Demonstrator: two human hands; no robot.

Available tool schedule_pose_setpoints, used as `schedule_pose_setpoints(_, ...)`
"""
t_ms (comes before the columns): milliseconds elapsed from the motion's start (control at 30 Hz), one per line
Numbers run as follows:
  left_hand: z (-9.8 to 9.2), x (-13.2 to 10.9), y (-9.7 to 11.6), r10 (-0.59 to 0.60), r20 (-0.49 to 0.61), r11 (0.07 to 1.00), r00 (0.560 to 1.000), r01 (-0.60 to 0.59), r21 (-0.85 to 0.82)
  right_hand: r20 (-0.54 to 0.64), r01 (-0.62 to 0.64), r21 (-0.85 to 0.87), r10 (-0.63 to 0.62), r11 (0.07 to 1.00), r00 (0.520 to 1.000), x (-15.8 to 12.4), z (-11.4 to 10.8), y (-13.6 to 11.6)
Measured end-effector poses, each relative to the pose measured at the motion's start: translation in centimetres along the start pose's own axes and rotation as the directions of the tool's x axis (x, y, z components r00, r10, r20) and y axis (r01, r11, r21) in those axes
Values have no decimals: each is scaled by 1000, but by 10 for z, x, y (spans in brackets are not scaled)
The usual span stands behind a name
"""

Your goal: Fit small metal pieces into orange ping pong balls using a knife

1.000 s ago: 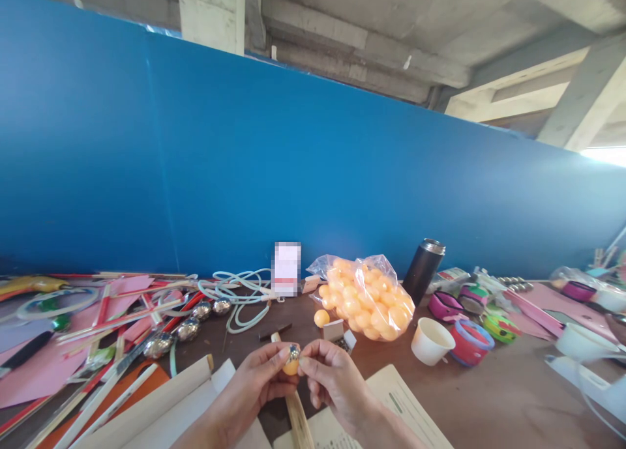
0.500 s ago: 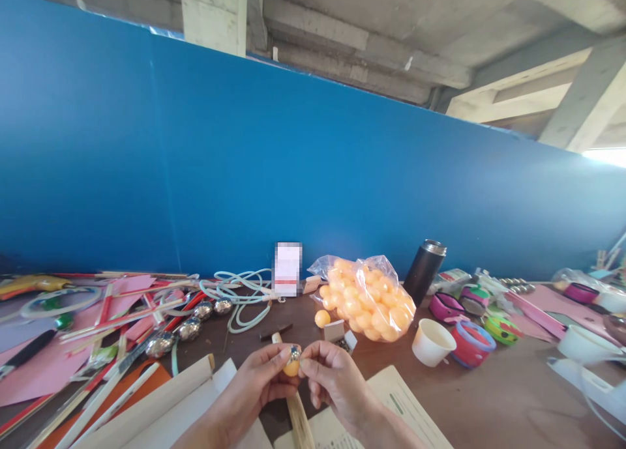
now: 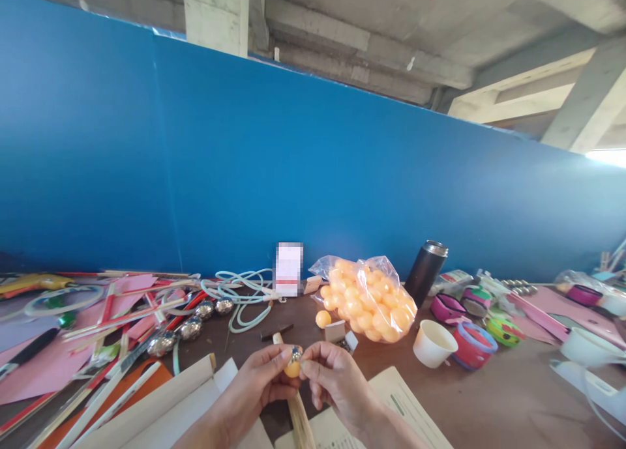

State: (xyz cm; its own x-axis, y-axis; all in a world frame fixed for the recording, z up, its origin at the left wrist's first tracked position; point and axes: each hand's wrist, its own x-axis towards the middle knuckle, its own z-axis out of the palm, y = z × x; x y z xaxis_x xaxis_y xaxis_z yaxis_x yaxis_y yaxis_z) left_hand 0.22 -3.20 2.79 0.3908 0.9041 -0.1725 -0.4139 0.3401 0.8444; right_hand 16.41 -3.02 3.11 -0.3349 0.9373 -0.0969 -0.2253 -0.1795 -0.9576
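Low in the centre, my left hand [image 3: 267, 378] grips a small orange ball [image 3: 292, 369] with a shiny silver piece [image 3: 295, 353] on its top. Thumb and fingertips of my right hand [image 3: 335, 380] are pinched together at the ball's right side; anything between them is too small to make out. Under the hands lies a hammer with a wooden handle [image 3: 299, 420] and a dark head [image 3: 276, 332]. A single orange ball [image 3: 323, 318] rests on the table beside a clear bag of orange balls [image 3: 366, 302].
A black bottle [image 3: 426, 273], a white cup [image 3: 435, 343] and colourful round pouches [image 3: 474, 345] stand at the right. Silver balls [image 3: 161, 342], sticks and pink paper clutter the left. Pale tubing [image 3: 239, 286] lies behind, before a blue partition [image 3: 313, 156].
The view has shifted very slightly. Both hands keep nearly the same place and grip around the ball.
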Motion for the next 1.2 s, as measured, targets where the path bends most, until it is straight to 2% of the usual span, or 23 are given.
schedule_pose_setpoints(433,1,0,0,3,-23,1000,1000,-3,21,-11,25,-44,-25,999,1000,0,1,3)
schedule_pose_setpoints(667,0,0,1,12,4,998,1000,-12,61,-54,32,-58,-35,998,998,2,2,7)
schedule_pose_setpoints(900,0,-2,-2,77,27,991,997,-79,105,-75,30,-179,-44,983,996,1,1,9)
schedule_pose_setpoints(1200,6,-8,6,41,9,990,999,-42,133,-58,59,-163,-69,985,996,4,0,15)
